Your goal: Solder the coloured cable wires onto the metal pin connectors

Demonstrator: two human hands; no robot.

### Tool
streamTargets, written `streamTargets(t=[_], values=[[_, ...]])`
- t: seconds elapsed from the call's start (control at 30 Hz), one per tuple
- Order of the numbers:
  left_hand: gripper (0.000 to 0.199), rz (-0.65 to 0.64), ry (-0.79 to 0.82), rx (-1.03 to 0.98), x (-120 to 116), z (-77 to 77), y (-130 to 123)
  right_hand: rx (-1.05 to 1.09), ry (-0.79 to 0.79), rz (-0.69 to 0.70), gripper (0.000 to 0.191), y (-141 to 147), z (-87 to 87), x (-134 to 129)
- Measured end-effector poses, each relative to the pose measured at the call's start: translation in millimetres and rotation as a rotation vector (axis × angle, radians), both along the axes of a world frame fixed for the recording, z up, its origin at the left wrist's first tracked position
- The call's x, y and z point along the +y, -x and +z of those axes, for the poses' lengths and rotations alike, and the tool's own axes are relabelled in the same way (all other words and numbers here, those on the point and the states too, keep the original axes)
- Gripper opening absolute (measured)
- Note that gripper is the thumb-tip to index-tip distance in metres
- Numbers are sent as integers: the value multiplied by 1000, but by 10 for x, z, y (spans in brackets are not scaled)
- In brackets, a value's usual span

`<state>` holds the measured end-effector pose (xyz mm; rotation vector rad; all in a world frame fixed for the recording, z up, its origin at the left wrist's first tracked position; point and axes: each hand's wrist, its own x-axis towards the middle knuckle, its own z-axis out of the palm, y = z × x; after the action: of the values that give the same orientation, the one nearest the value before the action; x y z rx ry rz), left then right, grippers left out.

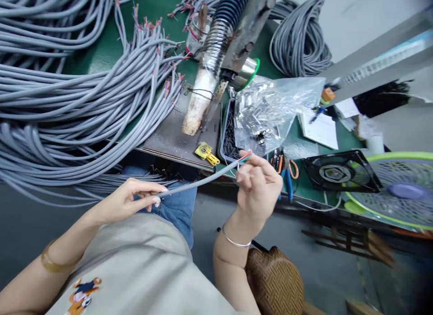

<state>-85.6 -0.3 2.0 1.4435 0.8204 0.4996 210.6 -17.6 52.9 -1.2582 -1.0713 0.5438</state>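
Note:
A grey cable [203,180] stretches across in front of my body, just off the table's front edge. My left hand [140,195] is closed, pinching it between thumb and fingers. At its other end, thin red and green wires [246,157] stick out of the grey jacket. My right hand [259,184] has its fingers curled in at this end and pinches the wires; the exact contact is partly hidden by the fingers. Just beyond the cable, a small yellow piece [208,153] lies at the edge of a dark board [162,141].
Bundled grey cables [101,89] with bared ends cover the left side. A white-tipped hose [201,96] hangs over the board, near a solder spool [248,73]. To the right are a plastic bag of metal parts [270,107], pliers [287,179], a black fan [341,173] and a coiled cable [301,42].

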Motion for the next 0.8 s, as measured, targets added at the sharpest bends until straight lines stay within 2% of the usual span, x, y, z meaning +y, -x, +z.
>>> streamTargets(t=[0.1, 0.17, 0.23, 0.3, 0.4, 0.47, 0.53, 0.67, 0.8], values=[[25, -105, 19, 46, 36, -102, -20, 27, 84, 22, 31, 16, -42, -66], [26, -187, 32, 89, 84, -81, -113, 35, 169, 80, 31, 66, -49, -117], [37, -213, 36, 72, 138, 3, -265, 14, 260, 177, 26, 133, -37, -158], [45, -223, 93, -37, 184, 119, -450, -74, 316, 291, 19, 203, -6, -181], [32, -134, 139, -222, 214, 269, -708, -273, 290, 376, 11, 288, 53, -187], [25, -53, 183, -289, 201, 325, -820, -380, 235, 346, 12, 322, 82, -192], [27, -8, 236, -352, 174, 346, -865, -446, 208, 297, 12, 342, 93, -209], [27, 119, 280, -379, 137, 317, -808, -518, 176, 213, 12, 350, 67, -272], [19, 274, 256, -440, 167, 252, -690, -525, 62, -35, 14, 268, 52, -334]])
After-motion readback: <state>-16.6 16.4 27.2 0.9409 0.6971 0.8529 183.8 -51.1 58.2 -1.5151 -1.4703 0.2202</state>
